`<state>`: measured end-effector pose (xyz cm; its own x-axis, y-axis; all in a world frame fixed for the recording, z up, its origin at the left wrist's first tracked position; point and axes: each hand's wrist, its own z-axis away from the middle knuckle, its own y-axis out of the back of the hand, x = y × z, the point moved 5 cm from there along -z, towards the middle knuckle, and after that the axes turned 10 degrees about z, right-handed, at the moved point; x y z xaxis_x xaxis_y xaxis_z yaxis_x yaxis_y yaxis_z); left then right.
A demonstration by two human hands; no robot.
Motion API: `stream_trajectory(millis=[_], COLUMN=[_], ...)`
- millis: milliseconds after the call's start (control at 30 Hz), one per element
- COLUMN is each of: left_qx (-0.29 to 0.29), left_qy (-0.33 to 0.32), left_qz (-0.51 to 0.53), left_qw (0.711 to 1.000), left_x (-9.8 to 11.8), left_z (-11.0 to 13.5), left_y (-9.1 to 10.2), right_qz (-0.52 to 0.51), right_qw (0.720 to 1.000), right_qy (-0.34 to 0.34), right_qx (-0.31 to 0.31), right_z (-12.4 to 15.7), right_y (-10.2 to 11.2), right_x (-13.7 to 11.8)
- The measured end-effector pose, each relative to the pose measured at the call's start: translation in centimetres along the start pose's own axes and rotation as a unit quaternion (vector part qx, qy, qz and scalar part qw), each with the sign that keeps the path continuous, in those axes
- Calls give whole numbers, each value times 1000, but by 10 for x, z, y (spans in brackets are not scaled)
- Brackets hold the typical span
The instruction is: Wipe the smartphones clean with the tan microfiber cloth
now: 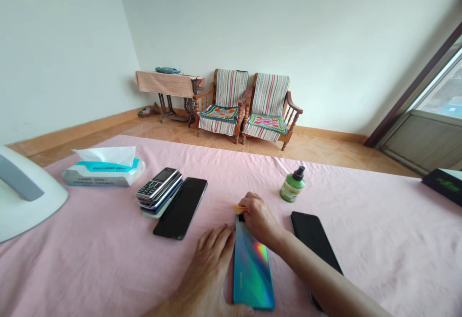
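Blue-green phone (252,273) in work: lying flat, back up, on the pink tablecloth (108,259), between both hands, pointing its camera block (241,218) away from the body. Currently wiping, judging by the pose: working an orange cloth (238,209) at the far end, right by the camera block, with the right hand (258,216). Pinching the cloth in bunched, closed-up fingers; showing only a small flap past them on the left, hiding most of the fingertips, so not calling exact contacts there. Bracing with the left hand (211,254): laying the fingers nearly side by side along the phone's left edge, spreading the thumb well away toward the near end, seemingly touching the bottom corner. Not clamping with that hand, rather fencing the phone in. Judging the next move: probably calling for even cloth pressure over the rest of the back, plus firm bracing against sliding on fabric. Also seeing, on the right: a green spray bottle (291,186) beyond the right hand, and a black phone (310,233) partly hidden by the right arm (317,269). Seeing on the left: a stack of handsets (159,189), a dark phone (182,209) just beside it, a tissue pack (104,175) farther out.
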<state>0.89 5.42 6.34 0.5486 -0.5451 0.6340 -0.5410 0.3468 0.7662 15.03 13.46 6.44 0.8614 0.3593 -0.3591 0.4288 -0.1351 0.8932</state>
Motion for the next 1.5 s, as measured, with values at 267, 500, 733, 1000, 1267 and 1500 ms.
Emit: stream_trajectory(millis=[267,500,733,1000,1267,1500], left_qx=[1,-43,-63,-59,-56,-27], left_qy=[0,39,36,32,35,17], left_qz=[2,4,18,38,25,42], left_qw=[1000,998,997,997,998,999], left_x=[-1,-11,-19,-14,-14,-10], left_z=[1,2,5,6,6,6], left_y=[-1,-3,1,5,3,6], right_qz=[-2,-22,-25,-26,-6,-1], right_qw=[1000,995,988,990,993,997], right_qy=[16,96,144,133,116,76], right_qx=[3,-20,-40,-33,-20,-19], right_z=[-3,-4,9,9,18,42], right_y=[-1,-1,4,6,7,17], right_x=[1,-14,-22,-20,-21,-13])
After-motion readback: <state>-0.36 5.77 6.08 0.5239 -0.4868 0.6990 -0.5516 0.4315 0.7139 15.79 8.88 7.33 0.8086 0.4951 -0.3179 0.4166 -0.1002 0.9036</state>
